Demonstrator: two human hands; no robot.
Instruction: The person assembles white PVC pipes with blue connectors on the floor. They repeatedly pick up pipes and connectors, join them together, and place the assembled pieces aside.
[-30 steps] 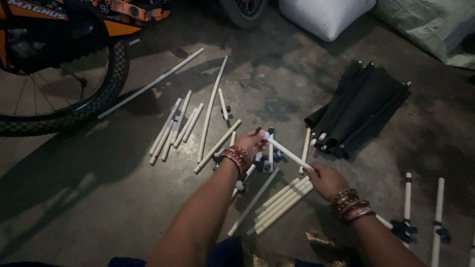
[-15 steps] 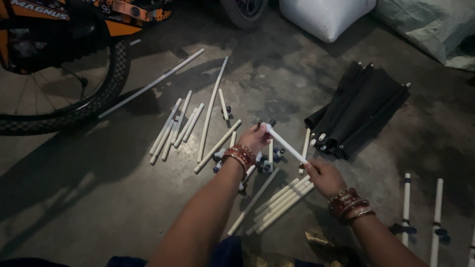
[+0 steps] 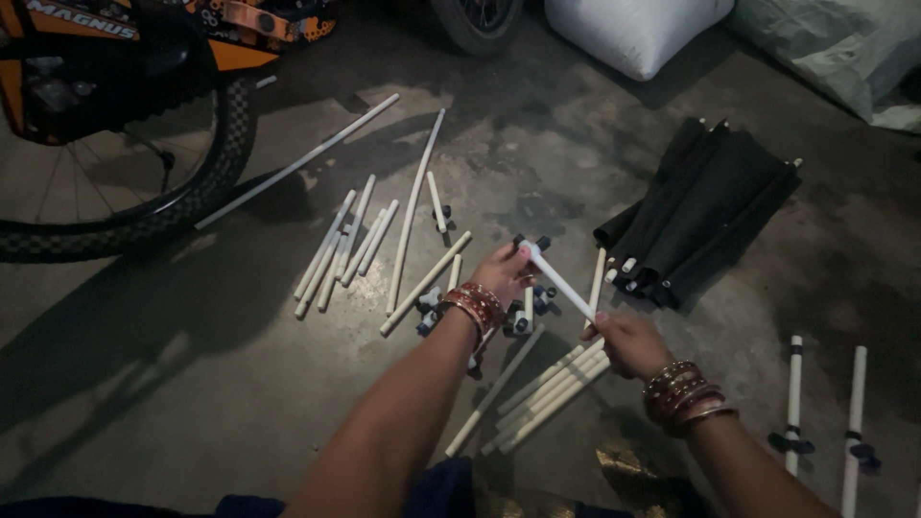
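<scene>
My left hand and my right hand both grip one short white tube above the concrete floor. The left hand holds its far end, where a small black connector sits; the right hand holds its near end. Both wrists wear red and gold bangles. Below the hands lie several black connectors and a bundle of white tubes.
More white tubes lie scattered to the left, one long tube toward a bicycle wheel. Folded black fabric with tubes lies at right. Two tubes with connectors rest at far right. A white sack sits at the back.
The tube held in both hands has shifted slightly. My right hand has moved a little up and closer along the tube's near end.
</scene>
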